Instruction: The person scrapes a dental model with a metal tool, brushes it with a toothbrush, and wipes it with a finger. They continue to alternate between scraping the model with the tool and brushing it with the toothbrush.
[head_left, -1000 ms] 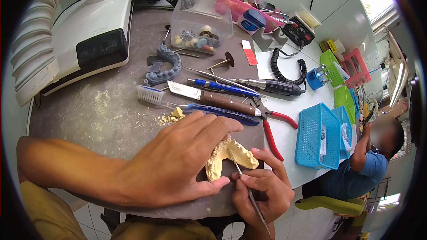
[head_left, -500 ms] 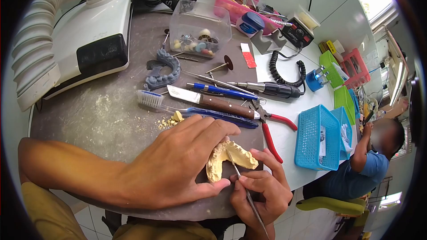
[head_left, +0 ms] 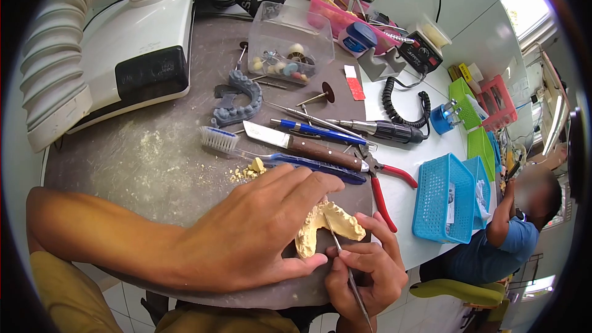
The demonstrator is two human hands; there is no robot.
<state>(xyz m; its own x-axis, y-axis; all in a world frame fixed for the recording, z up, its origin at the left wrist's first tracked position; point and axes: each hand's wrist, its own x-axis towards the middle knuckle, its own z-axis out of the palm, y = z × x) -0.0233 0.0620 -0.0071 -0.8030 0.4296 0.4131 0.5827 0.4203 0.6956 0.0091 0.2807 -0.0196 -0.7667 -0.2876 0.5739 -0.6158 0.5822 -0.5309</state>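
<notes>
1. The right hand is closed around a thin metal carver, held like a pen, its tip set on the inner side of the cast.
2. The left hand lies over the cast from the left, fingers curled on its top and thumb pressed at its near end, pinning it to the mat.
3. The cast, a yellow stone arch of teeth, sits at the near edge of the mat, between the 2 hands.
4. Judged from this, the carving is under way and not finished: the tip is on the stone, and the cast looks rough along its rim.
5. Yellow crumbs and dust on the mat suggest some stone has already been cut away.
6. Just beyond lie a toothbrush, a knife, red pliers and a handpiece, none in hand.
7. Farther back are a grey cast, a clear box of burs and a white extractor.
8. To the right stand blue baskets; another person sits past them.
</notes>
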